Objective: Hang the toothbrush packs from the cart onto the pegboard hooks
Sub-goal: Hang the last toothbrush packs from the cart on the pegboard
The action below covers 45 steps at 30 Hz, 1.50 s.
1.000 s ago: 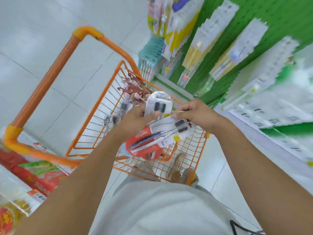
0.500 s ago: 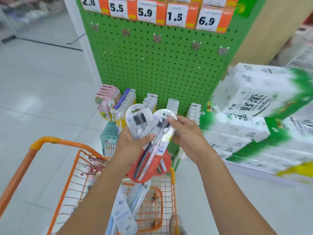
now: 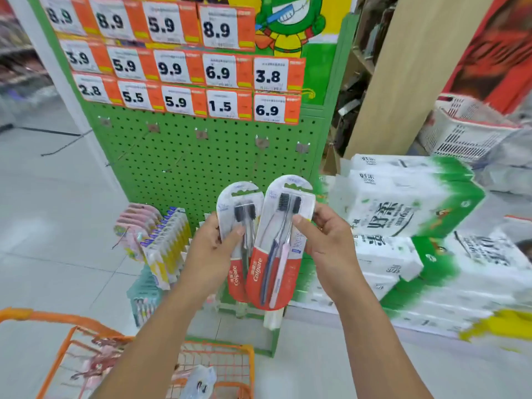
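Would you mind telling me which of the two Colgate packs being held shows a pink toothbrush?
The pack in the right hand, the right-hand pack: it shows a blue and a pink brush. The left-hand pack shows only dark handles.

Both my forearms reach forward and up, wrists close together. My left hand (image 3: pixel 214 246) grips with thumb across the front. My right hand (image 3: pixel 328 240) pinches, thumb forward.

The left hand (image 3: pixel 211 249) is gripping one toothbrush pack (image 3: pixel 240 226), thumb lying across its front. The right hand (image 3: pixel 328 240) is pinching a second pack (image 3: pixel 280 243), which is overlapping the first. Beyond both hands the green pegboard (image 3: pixel 201 168) is standing with bare hooks (image 3: pixel 262 142). Below the left forearm the orange cart (image 3: pixel 230 367) is sitting.
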Each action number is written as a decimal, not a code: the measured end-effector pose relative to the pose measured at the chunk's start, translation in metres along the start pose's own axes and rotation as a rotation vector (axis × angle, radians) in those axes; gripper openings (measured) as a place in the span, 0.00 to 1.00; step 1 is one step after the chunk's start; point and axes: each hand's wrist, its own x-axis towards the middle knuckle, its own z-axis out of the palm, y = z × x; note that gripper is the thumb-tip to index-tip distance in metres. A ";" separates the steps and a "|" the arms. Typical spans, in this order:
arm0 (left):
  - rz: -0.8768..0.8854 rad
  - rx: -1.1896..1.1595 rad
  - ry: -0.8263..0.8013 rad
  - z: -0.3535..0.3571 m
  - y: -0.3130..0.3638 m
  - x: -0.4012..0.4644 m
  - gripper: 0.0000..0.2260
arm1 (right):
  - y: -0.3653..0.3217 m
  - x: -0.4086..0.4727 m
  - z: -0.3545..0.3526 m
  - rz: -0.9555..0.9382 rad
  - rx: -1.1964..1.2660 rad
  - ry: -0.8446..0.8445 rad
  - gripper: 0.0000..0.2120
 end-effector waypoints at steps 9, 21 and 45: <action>-0.055 -0.019 0.191 0.027 -0.008 0.003 0.08 | 0.018 0.031 -0.028 0.049 -0.041 -0.075 0.10; -0.063 0.011 0.038 0.047 0.009 -0.001 0.07 | 0.040 0.121 -0.038 0.085 -0.189 -0.038 0.04; -0.083 0.013 -0.060 0.074 -0.009 0.016 0.08 | 0.038 0.035 -0.030 0.010 -0.039 -0.166 0.13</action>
